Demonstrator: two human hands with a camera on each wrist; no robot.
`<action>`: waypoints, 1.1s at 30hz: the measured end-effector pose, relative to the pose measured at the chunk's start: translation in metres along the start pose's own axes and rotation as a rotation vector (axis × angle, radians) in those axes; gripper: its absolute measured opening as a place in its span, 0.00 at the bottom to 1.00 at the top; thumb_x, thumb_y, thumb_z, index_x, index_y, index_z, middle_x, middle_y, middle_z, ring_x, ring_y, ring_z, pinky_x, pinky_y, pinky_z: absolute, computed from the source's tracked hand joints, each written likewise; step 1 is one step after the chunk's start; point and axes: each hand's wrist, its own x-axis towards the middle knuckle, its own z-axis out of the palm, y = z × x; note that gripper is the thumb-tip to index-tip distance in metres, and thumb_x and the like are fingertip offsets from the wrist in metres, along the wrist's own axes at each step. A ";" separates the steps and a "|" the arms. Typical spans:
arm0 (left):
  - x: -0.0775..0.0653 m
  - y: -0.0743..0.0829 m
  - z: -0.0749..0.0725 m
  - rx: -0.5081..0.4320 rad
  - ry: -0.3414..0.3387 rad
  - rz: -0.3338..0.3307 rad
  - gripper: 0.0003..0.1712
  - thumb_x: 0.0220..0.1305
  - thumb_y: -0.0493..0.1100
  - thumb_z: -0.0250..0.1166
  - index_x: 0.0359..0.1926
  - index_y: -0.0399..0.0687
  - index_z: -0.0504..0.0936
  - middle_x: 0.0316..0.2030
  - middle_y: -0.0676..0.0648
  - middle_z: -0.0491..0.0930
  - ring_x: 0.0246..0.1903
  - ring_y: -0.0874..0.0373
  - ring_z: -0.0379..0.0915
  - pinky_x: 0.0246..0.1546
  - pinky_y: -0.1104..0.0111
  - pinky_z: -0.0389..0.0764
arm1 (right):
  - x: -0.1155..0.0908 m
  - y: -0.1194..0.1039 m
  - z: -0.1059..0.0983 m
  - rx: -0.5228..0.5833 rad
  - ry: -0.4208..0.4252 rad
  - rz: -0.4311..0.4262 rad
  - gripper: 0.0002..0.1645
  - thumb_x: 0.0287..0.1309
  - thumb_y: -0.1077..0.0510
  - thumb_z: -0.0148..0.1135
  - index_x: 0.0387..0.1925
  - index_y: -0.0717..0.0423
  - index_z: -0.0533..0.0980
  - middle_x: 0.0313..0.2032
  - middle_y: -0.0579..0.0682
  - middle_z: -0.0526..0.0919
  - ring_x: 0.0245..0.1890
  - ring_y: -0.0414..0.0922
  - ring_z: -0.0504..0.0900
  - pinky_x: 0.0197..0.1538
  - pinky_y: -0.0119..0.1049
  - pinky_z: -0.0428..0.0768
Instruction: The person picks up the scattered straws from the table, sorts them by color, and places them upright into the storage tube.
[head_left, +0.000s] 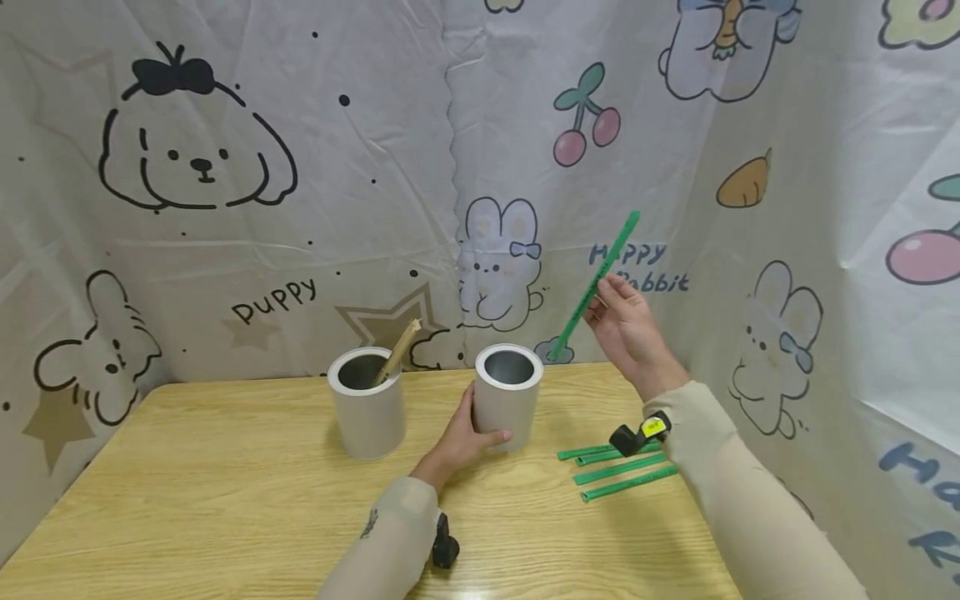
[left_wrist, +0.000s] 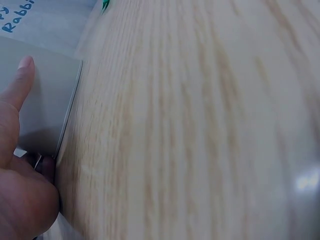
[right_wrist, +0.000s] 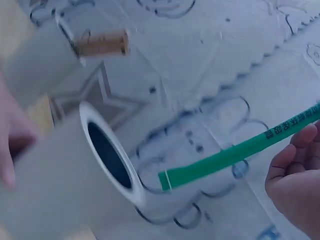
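My right hand [head_left: 628, 329] pinches a green wrapped straw [head_left: 581, 310], raised at a slant to the right of a white cylindrical cup [head_left: 508, 412]. In the right wrist view dark printing runs along the straw's green wrapper [right_wrist: 210, 162], and its lower end points toward the rim of the cup. The fingers and thumb of my left hand [head_left: 459, 442] grip this cup low on its side as it stands upright on the table. Its dark opening shows nothing sticking out. In the left wrist view the thumb lies along the cup's wall [left_wrist: 50, 95].
A second white cup [head_left: 367, 425] stands to the left, with a brown wrapped bundle [head_left: 399, 352] leaning out over its rim. Several green wrapped straws [head_left: 621, 472] lie under my right forearm on the wooden table [head_left: 225, 492]. A printed cloth [head_left: 375, 208] hangs behind.
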 end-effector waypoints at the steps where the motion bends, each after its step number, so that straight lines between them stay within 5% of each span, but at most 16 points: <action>1: 0.000 0.000 0.000 0.001 0.001 0.001 0.63 0.56 0.35 0.76 0.81 0.48 0.42 0.79 0.36 0.51 0.76 0.35 0.52 0.76 0.41 0.54 | 0.001 0.004 0.005 -0.002 0.002 0.012 0.11 0.73 0.57 0.55 0.33 0.44 0.80 0.32 0.40 0.81 0.35 0.39 0.72 0.46 0.31 0.71; 5: 0.000 0.001 0.000 -0.005 0.002 0.001 0.62 0.56 0.35 0.76 0.81 0.48 0.43 0.79 0.36 0.52 0.76 0.36 0.52 0.76 0.41 0.54 | 0.003 0.031 0.007 -0.077 0.018 0.124 0.11 0.75 0.56 0.52 0.34 0.44 0.77 0.33 0.39 0.80 0.37 0.38 0.74 0.48 0.30 0.73; 9: 0.000 0.001 0.000 -0.003 -0.004 0.003 0.62 0.56 0.34 0.76 0.81 0.47 0.43 0.78 0.35 0.52 0.76 0.35 0.52 0.76 0.41 0.54 | 0.000 0.054 -0.013 -0.332 0.053 0.288 0.06 0.77 0.56 0.49 0.46 0.49 0.74 0.40 0.40 0.78 0.41 0.36 0.76 0.49 0.28 0.75; 13: -0.001 0.000 0.000 -0.014 -0.002 -0.004 0.62 0.56 0.34 0.76 0.81 0.48 0.43 0.79 0.36 0.51 0.76 0.36 0.51 0.76 0.41 0.53 | -0.009 0.061 -0.046 -0.619 0.089 0.389 0.25 0.78 0.50 0.49 0.67 0.60 0.66 0.55 0.46 0.74 0.45 0.34 0.76 0.47 0.23 0.77; 16: -0.002 -0.001 0.000 -0.015 0.005 -0.010 0.62 0.56 0.35 0.76 0.81 0.50 0.43 0.79 0.37 0.52 0.77 0.36 0.51 0.76 0.40 0.54 | -0.021 0.060 -0.076 -0.753 0.070 0.439 0.35 0.77 0.46 0.49 0.73 0.64 0.60 0.64 0.55 0.70 0.50 0.38 0.77 0.52 0.25 0.79; 22: -0.004 0.002 -0.004 -0.008 0.013 -0.020 0.62 0.56 0.35 0.76 0.81 0.50 0.43 0.79 0.37 0.52 0.77 0.35 0.51 0.76 0.40 0.54 | -0.047 0.058 -0.131 -0.956 -0.174 0.495 0.35 0.74 0.47 0.55 0.71 0.66 0.65 0.72 0.67 0.65 0.70 0.65 0.67 0.73 0.61 0.66; 28: -0.005 0.006 -0.004 -0.010 0.004 -0.009 0.62 0.57 0.34 0.75 0.81 0.48 0.43 0.78 0.36 0.53 0.76 0.35 0.52 0.76 0.40 0.54 | -0.062 0.062 -0.162 -1.114 -0.221 0.464 0.24 0.70 0.53 0.62 0.59 0.66 0.78 0.60 0.64 0.80 0.54 0.51 0.82 0.59 0.48 0.81; 33: -0.005 0.008 -0.001 -0.002 -0.001 -0.012 0.62 0.57 0.35 0.75 0.81 0.48 0.43 0.78 0.35 0.52 0.76 0.34 0.52 0.76 0.40 0.54 | -0.068 0.067 -0.173 -1.169 -0.273 0.422 0.15 0.66 0.60 0.65 0.48 0.68 0.83 0.49 0.63 0.86 0.41 0.38 0.80 0.45 0.33 0.81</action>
